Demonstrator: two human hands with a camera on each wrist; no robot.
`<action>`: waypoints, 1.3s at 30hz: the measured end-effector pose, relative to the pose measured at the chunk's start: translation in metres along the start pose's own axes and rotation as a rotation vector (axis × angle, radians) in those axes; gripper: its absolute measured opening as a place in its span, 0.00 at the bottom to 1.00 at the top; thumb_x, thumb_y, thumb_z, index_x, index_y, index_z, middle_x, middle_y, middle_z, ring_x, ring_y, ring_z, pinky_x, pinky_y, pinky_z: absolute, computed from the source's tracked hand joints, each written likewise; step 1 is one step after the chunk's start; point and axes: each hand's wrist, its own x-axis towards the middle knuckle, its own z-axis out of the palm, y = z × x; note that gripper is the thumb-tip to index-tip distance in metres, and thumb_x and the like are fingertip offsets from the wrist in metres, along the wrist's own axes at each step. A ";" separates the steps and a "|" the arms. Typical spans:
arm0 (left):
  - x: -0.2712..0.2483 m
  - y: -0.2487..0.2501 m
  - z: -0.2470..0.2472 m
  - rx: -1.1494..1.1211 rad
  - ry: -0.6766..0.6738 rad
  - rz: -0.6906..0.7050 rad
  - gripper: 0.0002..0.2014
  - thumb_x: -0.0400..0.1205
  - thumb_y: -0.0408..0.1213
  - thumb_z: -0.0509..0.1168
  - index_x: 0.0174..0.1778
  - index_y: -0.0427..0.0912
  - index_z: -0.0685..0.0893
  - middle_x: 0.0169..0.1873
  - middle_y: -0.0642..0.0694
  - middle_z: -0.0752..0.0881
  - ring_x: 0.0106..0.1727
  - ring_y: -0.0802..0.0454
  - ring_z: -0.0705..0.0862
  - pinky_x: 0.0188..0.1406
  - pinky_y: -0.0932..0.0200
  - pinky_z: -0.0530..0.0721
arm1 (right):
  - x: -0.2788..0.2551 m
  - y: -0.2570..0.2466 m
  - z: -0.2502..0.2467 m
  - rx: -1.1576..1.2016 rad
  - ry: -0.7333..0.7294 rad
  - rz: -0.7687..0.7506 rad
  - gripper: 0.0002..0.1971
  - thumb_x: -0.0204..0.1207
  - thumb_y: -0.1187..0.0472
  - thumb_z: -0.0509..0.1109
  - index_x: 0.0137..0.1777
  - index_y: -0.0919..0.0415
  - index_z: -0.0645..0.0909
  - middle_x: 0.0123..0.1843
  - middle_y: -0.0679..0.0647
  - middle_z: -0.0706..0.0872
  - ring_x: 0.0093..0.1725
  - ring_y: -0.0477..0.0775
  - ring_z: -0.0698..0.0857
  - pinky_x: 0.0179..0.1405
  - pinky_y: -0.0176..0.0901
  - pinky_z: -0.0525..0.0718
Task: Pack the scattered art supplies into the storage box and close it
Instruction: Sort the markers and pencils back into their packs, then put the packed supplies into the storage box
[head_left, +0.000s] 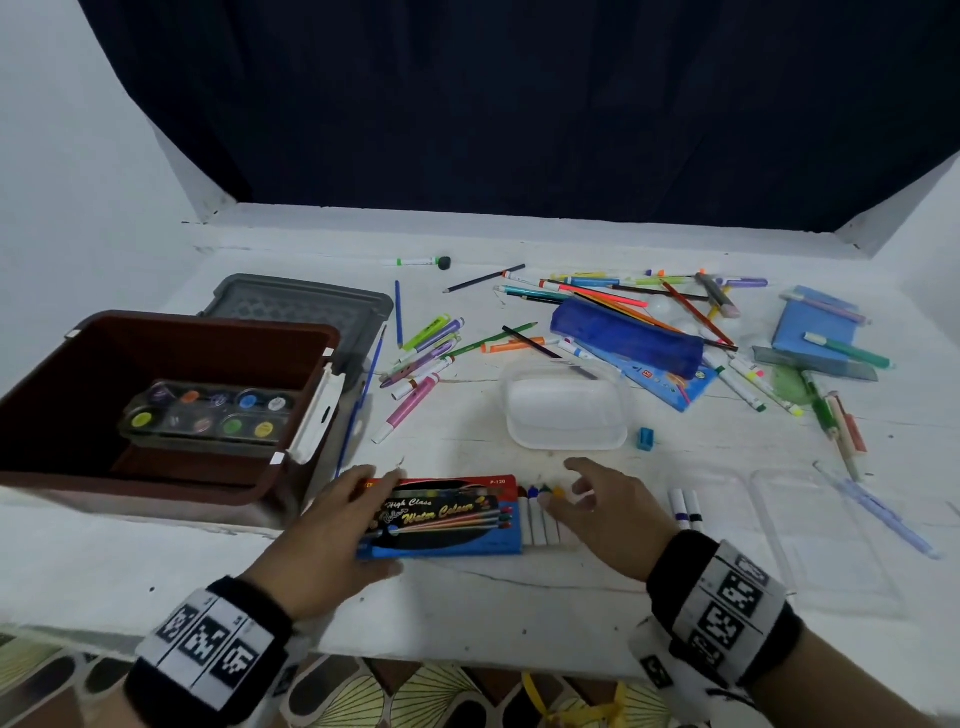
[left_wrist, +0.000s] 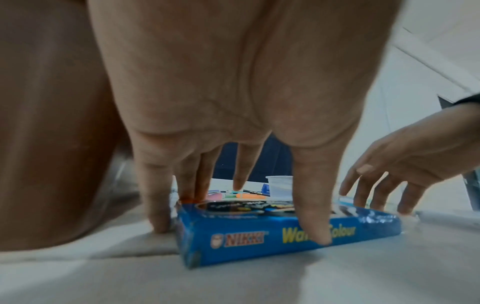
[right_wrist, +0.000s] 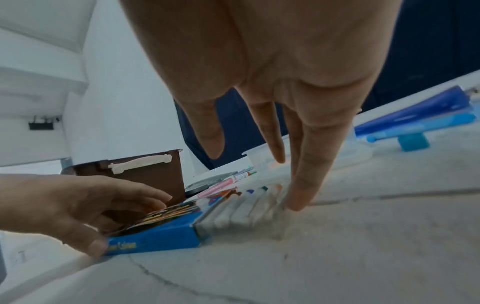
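Note:
A blue water colour marker box (head_left: 452, 519) lies flat near the table's front edge. My left hand (head_left: 363, 519) grips its left end, thumb on the near side (left_wrist: 314, 222) and fingers on the far side. A clear tray of white markers (head_left: 543, 519) sticks out of the box's right end. My right hand (head_left: 566, 488) has straight fingers touching that tray's end (right_wrist: 244, 209). The brown storage box (head_left: 171, 332) stands open at the left with a paint palette (head_left: 208, 415) inside. Its grey lid (head_left: 301, 306) lies behind it.
Several markers and pencils (head_left: 426, 353) are strewn across the table's middle and right. Among them are a blue pencil pouch (head_left: 628, 332), a clear plastic tub (head_left: 566, 405), a blue sharpener (head_left: 645, 437), two white markers (head_left: 685, 506) and a clear flat case (head_left: 831, 540).

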 end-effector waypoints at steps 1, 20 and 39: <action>-0.001 -0.002 0.001 -0.074 0.033 -0.001 0.47 0.74 0.54 0.77 0.85 0.62 0.57 0.80 0.54 0.61 0.81 0.55 0.65 0.81 0.54 0.68 | 0.000 -0.001 0.003 0.021 -0.001 0.018 0.33 0.79 0.40 0.66 0.80 0.56 0.67 0.70 0.55 0.79 0.65 0.52 0.79 0.68 0.47 0.78; -0.017 -0.009 0.007 -0.543 0.215 0.037 0.31 0.76 0.70 0.65 0.74 0.62 0.76 0.66 0.66 0.75 0.72 0.62 0.76 0.72 0.50 0.80 | 0.019 -0.041 0.047 -0.512 -0.159 -0.351 0.52 0.64 0.33 0.76 0.83 0.52 0.57 0.75 0.51 0.68 0.73 0.55 0.69 0.72 0.53 0.74; -0.063 0.060 -0.073 -0.851 0.637 0.098 0.13 0.80 0.38 0.66 0.60 0.44 0.87 0.38 0.40 0.88 0.36 0.47 0.86 0.39 0.57 0.84 | 0.002 -0.028 -0.013 0.103 0.139 -0.441 0.38 0.46 0.34 0.84 0.58 0.37 0.74 0.56 0.39 0.76 0.57 0.41 0.78 0.58 0.46 0.83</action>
